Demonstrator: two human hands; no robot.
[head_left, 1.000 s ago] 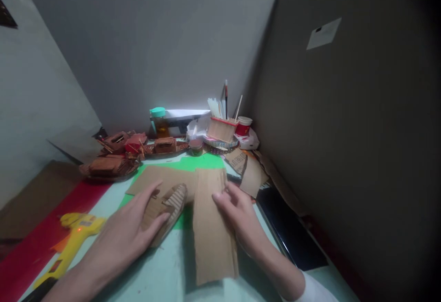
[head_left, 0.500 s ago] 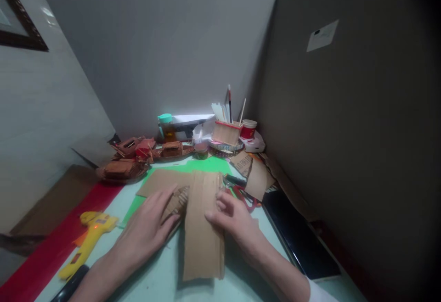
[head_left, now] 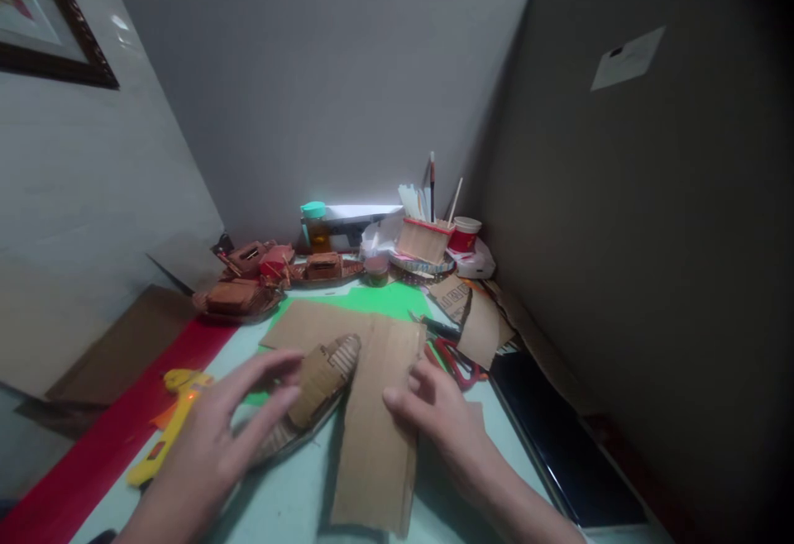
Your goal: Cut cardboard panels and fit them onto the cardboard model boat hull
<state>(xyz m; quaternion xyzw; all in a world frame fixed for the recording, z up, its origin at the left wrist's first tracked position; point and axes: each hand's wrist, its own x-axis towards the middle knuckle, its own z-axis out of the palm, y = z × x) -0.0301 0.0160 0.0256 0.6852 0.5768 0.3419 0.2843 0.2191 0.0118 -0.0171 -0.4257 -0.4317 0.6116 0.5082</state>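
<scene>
My right hand (head_left: pixel 443 408) grips the right edge of a long cardboard strip (head_left: pixel 381 428) between thumb and fingers, with the strip tilted above the table. My left hand (head_left: pixel 239 416) has its thumb and fingers apart beside a small cardboard boat (head_left: pixel 319 383) with a covered cabin and ribbed ends. Whether the left fingertips touch the boat I cannot tell. The boat lies just left of the strip. A flat cardboard sheet (head_left: pixel 303 321) is behind them on a green sheet (head_left: pixel 394 300).
At left lies a yellow glue gun (head_left: pixel 167 428) with a lit orange light. Brown model boats (head_left: pixel 241 296) stand at the back left. Red-handled scissors (head_left: pixel 459 366), cardboard scraps (head_left: pixel 480 329) and a black tablet-like slab (head_left: pixel 558 436) are at right. Behind stands a brush holder (head_left: pixel 425 238).
My left hand has drawn back left and opened from the boat, which now shows more. My right hand still holds the strip, now slightly tilted. The view has shifted a little.
</scene>
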